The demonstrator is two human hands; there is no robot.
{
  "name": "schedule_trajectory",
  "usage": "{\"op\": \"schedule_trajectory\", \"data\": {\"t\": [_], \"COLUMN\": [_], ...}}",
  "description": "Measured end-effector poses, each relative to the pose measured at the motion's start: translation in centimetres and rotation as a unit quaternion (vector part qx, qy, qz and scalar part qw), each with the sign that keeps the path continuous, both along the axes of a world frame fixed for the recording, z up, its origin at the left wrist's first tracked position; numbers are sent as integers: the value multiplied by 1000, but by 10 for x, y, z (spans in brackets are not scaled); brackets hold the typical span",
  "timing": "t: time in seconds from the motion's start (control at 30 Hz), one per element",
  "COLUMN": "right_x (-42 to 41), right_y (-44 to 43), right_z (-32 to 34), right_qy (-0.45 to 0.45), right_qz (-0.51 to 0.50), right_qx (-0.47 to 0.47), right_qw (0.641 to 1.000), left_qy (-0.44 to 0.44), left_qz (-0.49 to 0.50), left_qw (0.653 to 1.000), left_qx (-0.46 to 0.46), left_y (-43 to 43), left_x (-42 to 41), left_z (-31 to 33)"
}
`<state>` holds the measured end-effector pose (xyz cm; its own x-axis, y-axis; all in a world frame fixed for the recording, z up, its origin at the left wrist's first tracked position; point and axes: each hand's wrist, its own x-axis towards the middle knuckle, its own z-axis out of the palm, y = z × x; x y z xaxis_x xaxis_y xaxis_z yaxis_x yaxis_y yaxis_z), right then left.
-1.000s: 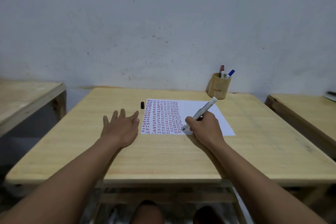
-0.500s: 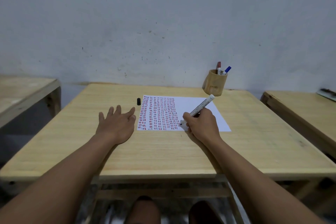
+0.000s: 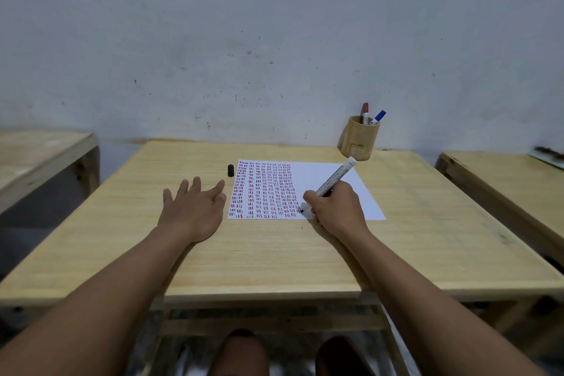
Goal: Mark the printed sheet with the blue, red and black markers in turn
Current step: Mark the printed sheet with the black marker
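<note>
A white printed sheet (image 3: 335, 180) lies on the wooden table (image 3: 274, 253), its left half covered with rows of red, blue and black marks. My right hand (image 3: 335, 207) grips the black marker (image 3: 334, 181), whose dark tip touches the sheet near its front edge. The marker's black cap (image 3: 230, 170) lies on the table just left of the sheet's far corner. My left hand (image 3: 192, 207) rests flat on the table beside the sheet, fingers spread and holding nothing. The red marker (image 3: 365, 112) and the blue marker (image 3: 377, 117) stand in a wooden cup (image 3: 360, 139).
The cup stands at the table's far right, close to the grey wall. Another wooden table (image 3: 39, 156) is at the left and a third table (image 3: 512, 186) at the right, with gaps between. My knees show below the front edge.
The view has shifted slightly. My right hand with the marker stays at the sheet's front edge, its tip moved a little. My left hand keeps its place.
</note>
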<state>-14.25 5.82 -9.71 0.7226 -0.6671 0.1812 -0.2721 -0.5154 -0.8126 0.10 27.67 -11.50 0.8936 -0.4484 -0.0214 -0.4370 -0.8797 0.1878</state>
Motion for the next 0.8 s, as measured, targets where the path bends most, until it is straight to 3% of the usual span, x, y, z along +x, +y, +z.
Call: {"op": "schedule_trajectory", "data": {"t": [0.3,0.47,0.6,0.8], "right_x": [-2,6,11,17], "right_y": [-2,-4,1,8], "right_z": [4,13,24,35], "right_qy": [-40,-81,-114,-128], "right_qz": [-25,-35,14,38], "right_qx": [63,112,201,377], "right_qw": [997,990,973,917], "left_qy": [-8,-45,-31,-65], "left_qz": [24,54,-16,-43], "left_qw": [999,977,975,977], "left_qx": [-47,-202,-221,-198], "left_y": [-3,-13,-24,-34], "left_x": [1,15,30,33], "left_z": [0,14,21,21]}}
